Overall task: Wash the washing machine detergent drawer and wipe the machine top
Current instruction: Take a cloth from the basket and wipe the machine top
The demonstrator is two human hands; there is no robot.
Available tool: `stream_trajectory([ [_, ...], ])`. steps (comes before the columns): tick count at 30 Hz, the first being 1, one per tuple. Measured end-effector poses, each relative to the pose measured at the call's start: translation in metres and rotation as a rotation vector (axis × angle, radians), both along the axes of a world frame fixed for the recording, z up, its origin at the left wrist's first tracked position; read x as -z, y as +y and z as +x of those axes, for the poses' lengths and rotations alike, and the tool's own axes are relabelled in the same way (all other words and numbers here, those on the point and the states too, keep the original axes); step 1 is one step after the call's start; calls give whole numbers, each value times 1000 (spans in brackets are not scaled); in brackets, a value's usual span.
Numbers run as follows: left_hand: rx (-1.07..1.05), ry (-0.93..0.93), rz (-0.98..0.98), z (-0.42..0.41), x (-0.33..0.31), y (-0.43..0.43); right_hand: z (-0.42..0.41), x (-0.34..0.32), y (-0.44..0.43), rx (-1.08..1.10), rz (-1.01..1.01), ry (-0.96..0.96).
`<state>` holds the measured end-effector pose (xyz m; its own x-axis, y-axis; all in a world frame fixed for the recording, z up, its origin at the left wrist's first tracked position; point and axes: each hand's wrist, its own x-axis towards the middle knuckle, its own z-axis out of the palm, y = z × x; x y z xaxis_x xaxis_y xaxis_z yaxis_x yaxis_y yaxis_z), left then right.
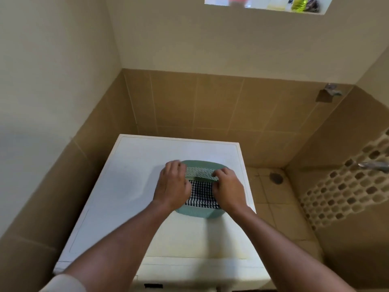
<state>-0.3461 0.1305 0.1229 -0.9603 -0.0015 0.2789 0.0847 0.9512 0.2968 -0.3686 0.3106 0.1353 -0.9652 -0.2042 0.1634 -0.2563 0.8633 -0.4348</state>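
Note:
A white washing machine top (130,178) fills the middle of the view. On its right half stands a green perforated plastic basket (200,172) with dark and white patterned cloth (201,194) inside. My left hand (173,184) grips the basket's left rim. My right hand (228,187) grips its right rim. The machine's front panel edge (189,268) shows between my forearms. The detergent drawer is not clearly visible.
Brown tiled walls enclose the machine at the back and left. To the right lies a tiled floor with a round drain (276,178), a wall tap (373,165) and a honeycomb-pattern wall. A second tap fitting (330,91) sits higher. A shelf niche (267,4) is overhead.

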Motion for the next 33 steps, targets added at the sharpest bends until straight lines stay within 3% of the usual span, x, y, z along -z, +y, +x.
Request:
stream_trajectory([
  [2, 115, -104, -52, -9, -6, 15, -22, 1, -11, -143, 162, -169],
  [4, 180, -379, -55, -19, -7, 30, -40, 13, -17, -284, 350, -280],
  [7, 103, -718, -54, -28, 5, 47, -56, 37, -18, -399, 494, -355],
  [12, 0, -910, 91, -30, 12, 55, -69, 50, -19, -417, 553, -311],
  [18, -152, -802, 158, -30, 9, 57, -72, 29, -26, -418, 542, -280],
  [22, -174, -486, 15, -21, -6, 58, -70, -9, -25, -529, 522, -218],
  [24, -208, -289, 46, -16, -23, 53, -66, -41, -21, -554, 512, -159],
  [27, -142, -197, 152, -7, -54, 41, -58, -87, -10, -589, 429, -42],
  [30, -2, -110, 450, 13, -93, 43, -40, -115, 12, -552, 56, 93],
  [33, 52, -96, 612, 36, -120, 60, 8, -112, 41, -216, -482, 262],
])
